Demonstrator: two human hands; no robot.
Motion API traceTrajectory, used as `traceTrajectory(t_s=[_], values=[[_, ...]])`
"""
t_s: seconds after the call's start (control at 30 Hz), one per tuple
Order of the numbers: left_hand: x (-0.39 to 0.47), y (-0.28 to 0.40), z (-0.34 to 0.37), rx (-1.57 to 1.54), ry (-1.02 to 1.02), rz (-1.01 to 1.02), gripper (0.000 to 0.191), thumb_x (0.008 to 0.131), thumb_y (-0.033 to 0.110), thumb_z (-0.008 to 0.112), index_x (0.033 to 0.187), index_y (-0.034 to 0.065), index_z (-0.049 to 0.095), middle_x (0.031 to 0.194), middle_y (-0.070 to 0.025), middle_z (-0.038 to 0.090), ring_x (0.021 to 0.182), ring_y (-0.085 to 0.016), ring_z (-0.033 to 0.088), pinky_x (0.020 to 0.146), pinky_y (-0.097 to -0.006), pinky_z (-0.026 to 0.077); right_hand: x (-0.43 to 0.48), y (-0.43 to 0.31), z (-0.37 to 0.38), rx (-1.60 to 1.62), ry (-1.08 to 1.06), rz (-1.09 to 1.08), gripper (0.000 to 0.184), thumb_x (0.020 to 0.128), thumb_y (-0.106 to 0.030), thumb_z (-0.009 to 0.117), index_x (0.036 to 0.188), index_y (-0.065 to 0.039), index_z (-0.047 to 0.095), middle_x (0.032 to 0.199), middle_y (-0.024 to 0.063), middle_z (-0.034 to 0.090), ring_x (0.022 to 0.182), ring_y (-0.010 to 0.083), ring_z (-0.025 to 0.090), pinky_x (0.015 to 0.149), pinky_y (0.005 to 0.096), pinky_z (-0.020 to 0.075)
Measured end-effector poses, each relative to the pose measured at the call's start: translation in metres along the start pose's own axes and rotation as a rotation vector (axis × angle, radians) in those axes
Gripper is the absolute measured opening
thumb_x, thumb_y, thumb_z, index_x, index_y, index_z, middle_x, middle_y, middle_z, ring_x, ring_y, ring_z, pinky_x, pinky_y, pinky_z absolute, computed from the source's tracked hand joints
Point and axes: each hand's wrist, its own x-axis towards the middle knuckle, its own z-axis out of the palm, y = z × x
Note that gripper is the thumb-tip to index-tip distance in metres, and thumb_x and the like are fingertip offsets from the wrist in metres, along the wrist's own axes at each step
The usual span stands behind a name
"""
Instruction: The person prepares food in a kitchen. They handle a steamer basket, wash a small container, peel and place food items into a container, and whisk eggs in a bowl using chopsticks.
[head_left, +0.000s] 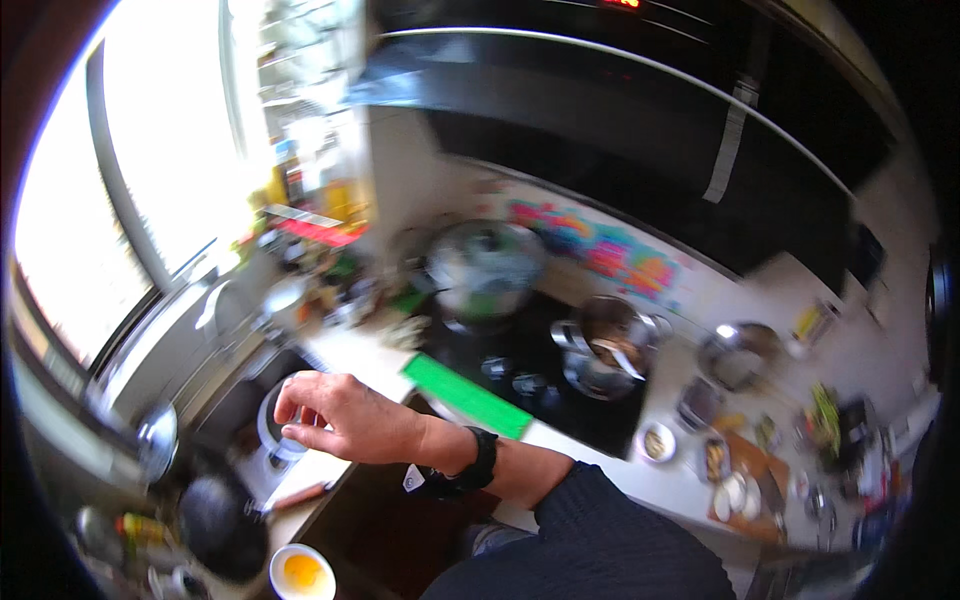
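Note:
My right hand (334, 416) reaches left over the edge of the sink (225, 386), palm down, its fingers loosely curled and the thumb apart. I see nothing held in it. A dark wristband (484, 457) circles the wrist below it. Partly hidden behind my fingers, a round pale vessel (268, 420) sits in the sink area. My left hand is out of view. At the bottom of the view is a small white bowl (277, 574) with yellow-orange contents, perhaps egg. A brown-handled utensil (300, 496) lies on the counter edge between bowl and sink.
A dark round pan (223, 525) stands left of the bowl. On the black cooktop (480, 349) are a large lidded pot (484, 270) and a steel pot (604, 367) with a utensil inside. A green strip (469, 397) lines the front. Right, a cutting board (750, 450) holds pale food pieces.

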Motion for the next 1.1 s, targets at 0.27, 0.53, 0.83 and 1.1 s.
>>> traceTrajectory(t_s=[0.27,0.53,0.83,1.1], values=[[0.002,-0.059,0.007,0.352,-0.409,0.155,0.039,0.097,0.036,0.065,0.116,0.0033,0.062,0.092,-0.0082,0.069,0.058,-0.022,0.060,0.044,-0.0334,0.047,-0.185,-0.064,-0.193,-0.398,0.476,0.287,0.010,0.093,-0.007,0.070,0.101,-0.002,0.066,0.089,0.0064,0.068,0.080,0.0146,0.067,0.072,0.0287,0.0538],[-0.078,-0.088,0.146,-0.336,-0.482,-0.352,0.068,0.079,0.014,0.051,0.144,-0.0013,0.043,0.138,-0.0239,0.055,0.125,-0.038,0.059,0.103,-0.0535,0.053,-0.316,-0.108,-0.290,-0.405,0.550,0.472,0.011,0.098,-0.014,0.068,0.103,-0.005,0.067,0.090,0.0048,0.070,0.082,0.0123,0.066,0.073,0.0288,0.0545],[-0.103,-0.025,0.138,-0.369,-0.248,-0.359,0.045,0.091,0.012,0.050,0.133,0.0076,0.032,0.137,-0.0184,0.047,0.121,-0.037,0.060,0.098,-0.0548,0.057,-0.192,-0.147,-0.205,-0.091,0.078,0.401,0.015,0.094,0.000,0.067,0.110,0.001,0.067,0.102,0.0081,0.070,0.089,0.0137,0.065,0.082,0.0249,0.0521],[-0.077,0.056,0.028,-0.364,0.102,-0.048,0.044,0.091,0.013,0.057,0.130,0.0075,0.037,0.128,-0.0191,0.052,0.116,-0.037,0.062,0.092,-0.0537,0.060,0.040,-0.172,-0.039,0.030,-0.298,-0.431,0.009,0.095,-0.011,0.067,0.101,-0.006,0.069,0.089,0.0097,0.071,0.074,0.0135,0.068,0.066,0.0293,0.0561]])
